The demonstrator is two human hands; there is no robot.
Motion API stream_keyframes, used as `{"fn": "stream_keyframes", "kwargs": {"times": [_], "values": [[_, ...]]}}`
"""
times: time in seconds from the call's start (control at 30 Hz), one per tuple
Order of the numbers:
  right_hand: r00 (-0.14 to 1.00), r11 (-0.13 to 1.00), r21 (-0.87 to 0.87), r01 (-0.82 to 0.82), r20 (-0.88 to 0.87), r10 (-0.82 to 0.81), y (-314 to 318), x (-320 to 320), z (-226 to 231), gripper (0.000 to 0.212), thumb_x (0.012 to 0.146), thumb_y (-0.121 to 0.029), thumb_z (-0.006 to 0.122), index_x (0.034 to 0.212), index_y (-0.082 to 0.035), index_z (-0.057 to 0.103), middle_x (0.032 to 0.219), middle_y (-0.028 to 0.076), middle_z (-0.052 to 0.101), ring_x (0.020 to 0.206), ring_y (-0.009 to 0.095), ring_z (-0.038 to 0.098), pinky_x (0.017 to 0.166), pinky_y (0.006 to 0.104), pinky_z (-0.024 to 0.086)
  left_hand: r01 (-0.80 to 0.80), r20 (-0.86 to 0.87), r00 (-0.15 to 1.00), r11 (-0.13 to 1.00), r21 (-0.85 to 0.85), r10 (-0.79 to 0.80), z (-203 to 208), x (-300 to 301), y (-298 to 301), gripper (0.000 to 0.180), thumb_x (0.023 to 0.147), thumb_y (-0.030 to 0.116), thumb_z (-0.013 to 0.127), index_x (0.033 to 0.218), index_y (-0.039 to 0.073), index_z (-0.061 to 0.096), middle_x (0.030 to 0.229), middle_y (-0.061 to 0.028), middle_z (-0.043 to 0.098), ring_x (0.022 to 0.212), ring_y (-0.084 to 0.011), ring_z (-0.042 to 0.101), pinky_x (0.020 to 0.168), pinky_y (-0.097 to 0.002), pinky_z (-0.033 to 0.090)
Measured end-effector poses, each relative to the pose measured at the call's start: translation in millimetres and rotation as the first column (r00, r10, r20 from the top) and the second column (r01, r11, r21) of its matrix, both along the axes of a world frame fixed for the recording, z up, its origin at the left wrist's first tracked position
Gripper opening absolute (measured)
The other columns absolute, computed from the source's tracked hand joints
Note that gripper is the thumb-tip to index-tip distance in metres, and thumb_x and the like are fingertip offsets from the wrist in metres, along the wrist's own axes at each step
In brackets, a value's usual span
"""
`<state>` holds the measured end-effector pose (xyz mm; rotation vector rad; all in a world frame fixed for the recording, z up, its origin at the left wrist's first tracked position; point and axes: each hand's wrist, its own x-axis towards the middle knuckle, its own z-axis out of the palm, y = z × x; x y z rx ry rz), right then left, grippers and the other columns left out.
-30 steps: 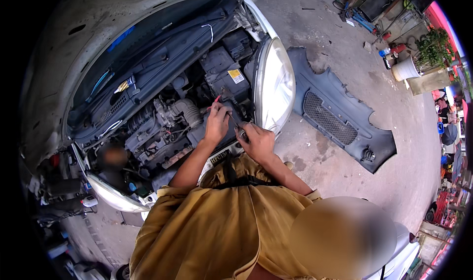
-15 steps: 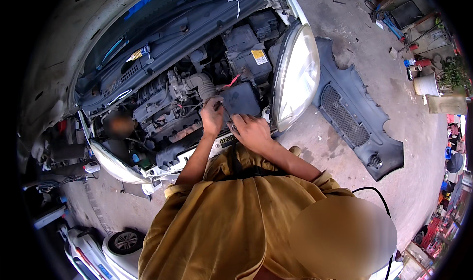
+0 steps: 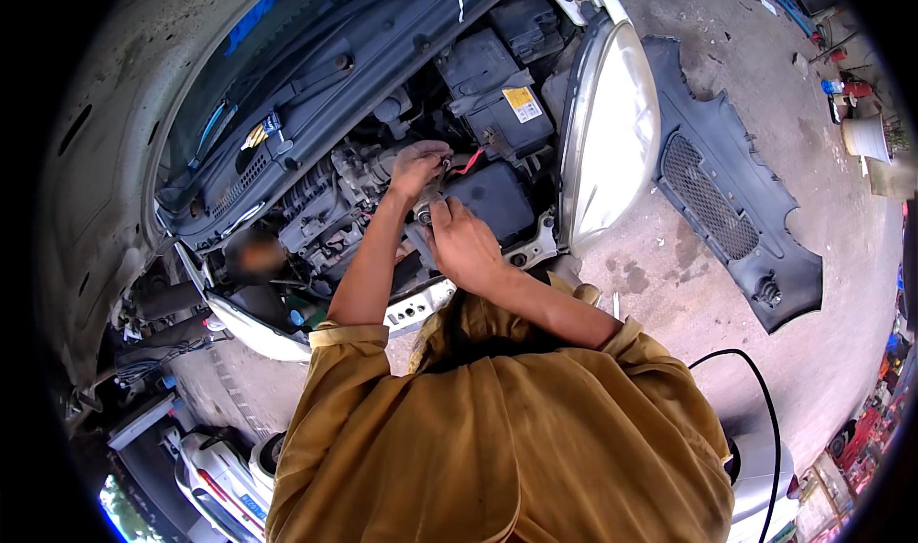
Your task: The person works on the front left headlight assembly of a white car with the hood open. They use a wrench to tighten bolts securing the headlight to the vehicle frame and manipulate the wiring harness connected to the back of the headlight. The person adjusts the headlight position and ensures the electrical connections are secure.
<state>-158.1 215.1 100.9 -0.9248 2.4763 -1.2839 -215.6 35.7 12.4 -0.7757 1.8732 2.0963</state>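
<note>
Both my hands reach into the open engine bay of a white car. My left hand (image 3: 419,168) is closed beside the ribbed air intake hose, covering most of it; a small shiny piece shows at its fingertips, too small to name. Just nearer, my right hand (image 3: 464,244) is closed, its thumb and fingers around a small grey metal tool with a round end (image 3: 425,212). The black square box (image 3: 495,202) lies right of my hands, close to the fingers. A red strap or wire (image 3: 468,162) sticks up beyond it. The hands hide the parts directly under them.
The battery (image 3: 512,122) with a yellow-white label sits beyond the box. At right is the headlight (image 3: 612,137); past it the removed dark bumper cover (image 3: 712,194) lies on the floor. The front crossmember (image 3: 426,306) runs before me. The raised hood (image 3: 105,132) is at left.
Both hands have moved farther into the engine bay, the left up over the hose and the right up and left. The view has shifted, so the car and bumper cover sit farther right.
</note>
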Motion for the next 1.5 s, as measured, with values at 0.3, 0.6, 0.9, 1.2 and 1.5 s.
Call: {"fn": "stream_keyframes", "kwargs": {"times": [0.3, 0.6, 0.9, 1.2, 1.5], "values": [[0.994, 0.998, 0.020, 0.062, 0.094, -0.063, -4, -26, -10, 0.038, 0.083, -0.014, 0.057, 0.115, 0.005, 0.046, 0.095, 0.022, 0.055, 0.083, 0.038, 0.058, 0.068, 0.0434, 0.049, 0.231, 0.145, 0.966, 0.967, -0.107, -0.214, -17, -27, -11, 0.031, 0.080, -0.001, 0.051, 0.110, -0.003, 0.057, 0.102, -0.0105, 0.063, 0.093, -0.0147, 0.060, 0.079, -0.0243, 0.049], [0.991, 0.992, -0.071, 0.106, 0.095, -0.099, 27, -11, 19, 0.043, 0.078, -0.009, 0.063, 0.117, 0.002, 0.048, 0.091, 0.018, 0.055, 0.073, 0.034, 0.058, 0.061, 0.0393, 0.049, 0.284, -0.015, 0.959, 0.959, 0.018, -0.284, 18, 4, 7, 0.033, 0.077, -0.009, 0.056, 0.110, -0.003, 0.056, 0.104, -0.0103, 0.062, 0.098, -0.0155, 0.059, 0.088, -0.0265, 0.047], [0.978, 0.978, -0.110, 0.176, 0.133, -0.161, 30, -17, 29, 0.040, 0.079, -0.009, 0.063, 0.115, 0.002, 0.050, 0.091, 0.018, 0.056, 0.070, 0.034, 0.059, 0.057, 0.0388, 0.049, 0.269, 0.046, 0.963, 0.947, -0.174, -0.265, 27, 6, 26, 0.025, 0.078, -0.009, 0.057, 0.101, -0.002, 0.062, 0.099, -0.0060, 0.063, 0.090, -0.0103, 0.059, 0.080, -0.0218, 0.047], [0.934, 0.939, -0.167, 0.300, 0.252, -0.254, 45, -16, 43, 0.037, 0.079, -0.008, 0.063, 0.111, 0.005, 0.049, 0.085, 0.019, 0.055, 0.067, 0.035, 0.058, 0.055, 0.0405, 0.048, 0.214, -0.211, 0.904, 0.822, -0.527, -0.371, 23, 12, 37, 0.024, 0.074, -0.003, 0.066, 0.099, -0.003, 0.066, 0.105, -0.0072, 0.065, 0.100, -0.0134, 0.058, 0.089, -0.0265, 0.044], [0.920, 0.920, -0.140, 0.365, 0.209, -0.333, 38, -15, 10, 0.035, 0.079, -0.005, 0.063, 0.112, 0.002, 0.051, 0.086, 0.017, 0.056, 0.071, 0.035, 0.058, 0.058, 0.0384, 0.047, 0.390, -0.034, 0.921, 0.918, 0.074, -0.388, -2, -8, 16, 0.021, 0.080, 0.000, 0.065, 0.100, 0.000, 0.067, 0.106, -0.0067, 0.064, 0.098, -0.0133, 0.057, 0.089, -0.0246, 0.044]]}}
